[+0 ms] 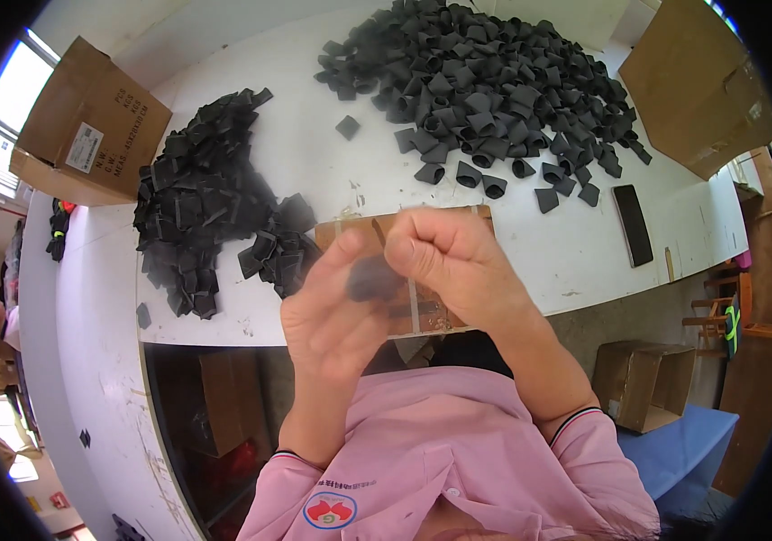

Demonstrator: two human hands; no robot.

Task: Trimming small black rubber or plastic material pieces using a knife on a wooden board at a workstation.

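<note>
A small dark grey piece point(374, 279), blurred by motion, rests in my left hand point(324, 316), between the thumb and the curled fingers. Close beside it, my right hand point(462, 266) is closed, with thumb and forefinger pinched together; whatever lies in that pinch is hidden. Both hands hover over a brown board point(440, 307) with strips of tape, at the table's near edge. To the left is a heap of flat, dark folded pieces point(205, 194). Beyond my right hand spreads a large pile of short dark grey tubes point(503, 95), with open ends showing.
Cardboard boxes stand on the white table point(300, 135), one box point(88, 126) at the far left and another box point(697, 90) at the far right. A black phone point(633, 225) lies near the right edge. Below right, an open carton point(643, 383) sits on a blue surface.
</note>
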